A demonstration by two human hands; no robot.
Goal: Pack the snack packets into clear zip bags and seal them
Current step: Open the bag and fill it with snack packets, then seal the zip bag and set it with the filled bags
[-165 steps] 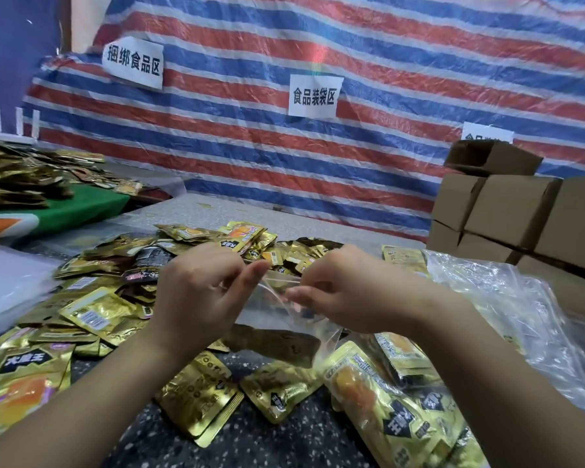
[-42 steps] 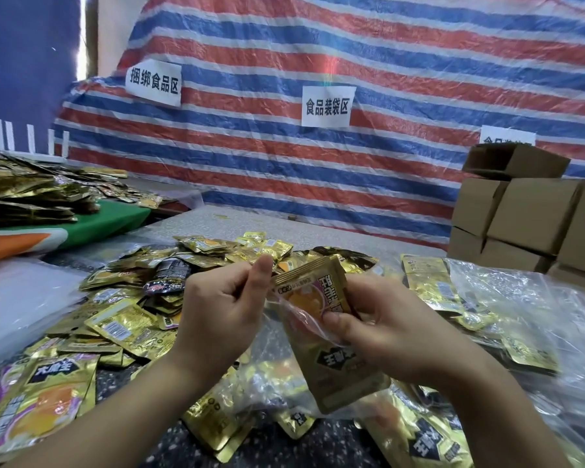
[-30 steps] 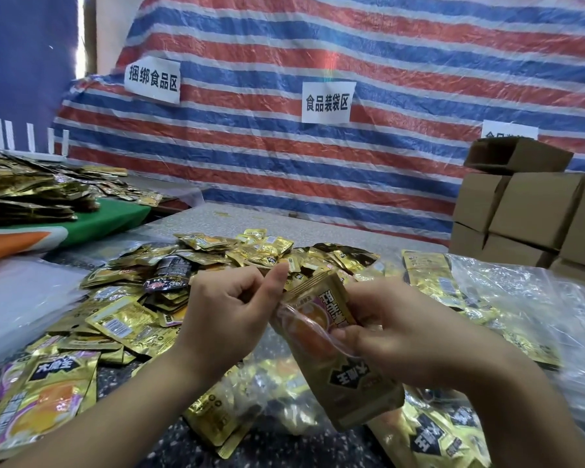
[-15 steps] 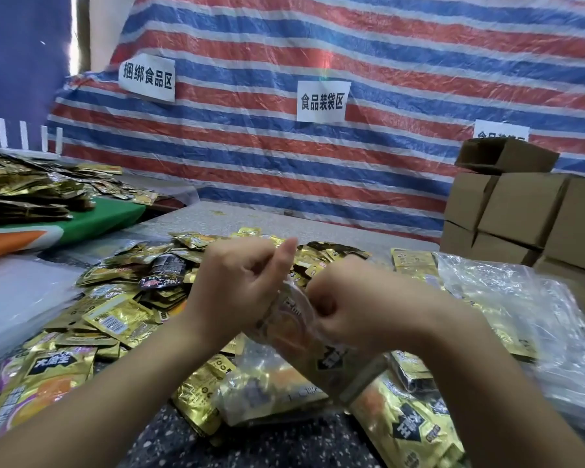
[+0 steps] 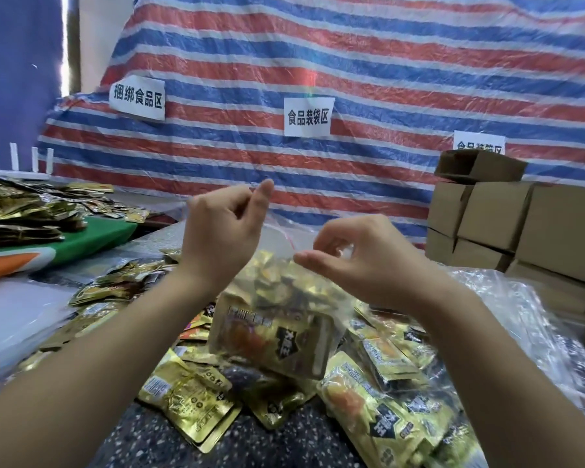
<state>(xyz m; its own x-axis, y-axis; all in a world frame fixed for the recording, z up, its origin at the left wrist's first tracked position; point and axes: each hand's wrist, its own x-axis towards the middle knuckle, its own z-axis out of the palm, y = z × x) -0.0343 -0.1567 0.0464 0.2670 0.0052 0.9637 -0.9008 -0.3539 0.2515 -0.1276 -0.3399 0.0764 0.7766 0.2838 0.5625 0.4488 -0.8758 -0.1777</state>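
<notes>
A clear zip bag [image 5: 277, 282] hangs upright between my hands, lifted above the table. A large gold snack packet [image 5: 271, 339] sits inside its bottom. My left hand [image 5: 223, 231] pinches the bag's top left corner, raised higher. My right hand [image 5: 355, 255] pinches the top edge on the right, by the red zip line. Loose gold snack packets [image 5: 190, 403] lie scattered on the speckled table [image 5: 149, 444] under and around the bag.
A filled clear bag of packets [image 5: 395, 410] lies at lower right, with empty clear bags [image 5: 520, 315] beyond it. Cardboard boxes [image 5: 507, 224] stack at right. More gold packets [image 5: 21, 211] are piled on a green surface at left. A striped tarp [image 5: 352, 62] hangs behind.
The gold packet has gone fully down into the bag. Both hands rose and spread apart along the bag's top edge, lifting the bag upright.
</notes>
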